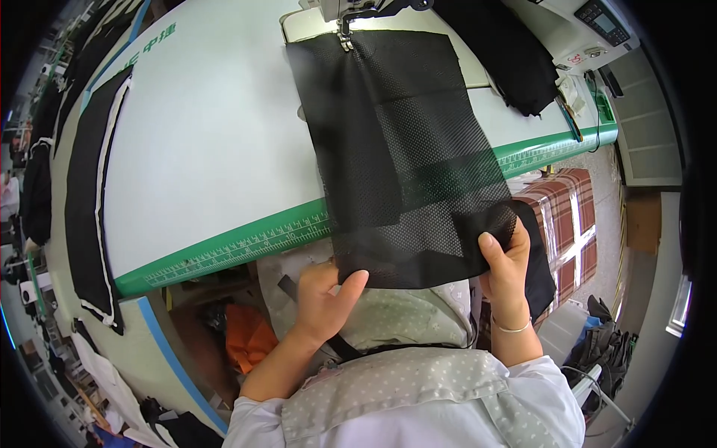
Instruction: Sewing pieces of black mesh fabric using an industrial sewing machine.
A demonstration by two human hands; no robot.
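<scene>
Black mesh panel (429, 142), one, roughly four-sided; its far end lies beneath the presser foot (346, 41) of a sewing machine (332, 9), its middle spans the white tabletop (216, 142), its near end extends past the green table edge (246, 237) toward the person; a denser black area runs lengthwise through its left part. Left hand (320, 297), closed on the panel's near left corner, thumb on top, fingers mostly hidden beneath; right hand (508, 265), gripping the near right corner, thumb on top, fingers around the side edge; a thin bracelet (513, 328) on that wrist. Ruler markings along the green edge, on both sides of the panel. Black strip with white edging (86, 187), at the tabletop's left end; folded black cloth (502, 56), right of the presser foot, apart from the panel; plaid box (575, 224), beyond the right hand, below table level; orange item (249, 336), under the table at left; pale dotted apron (403, 384), worn by the person.
</scene>
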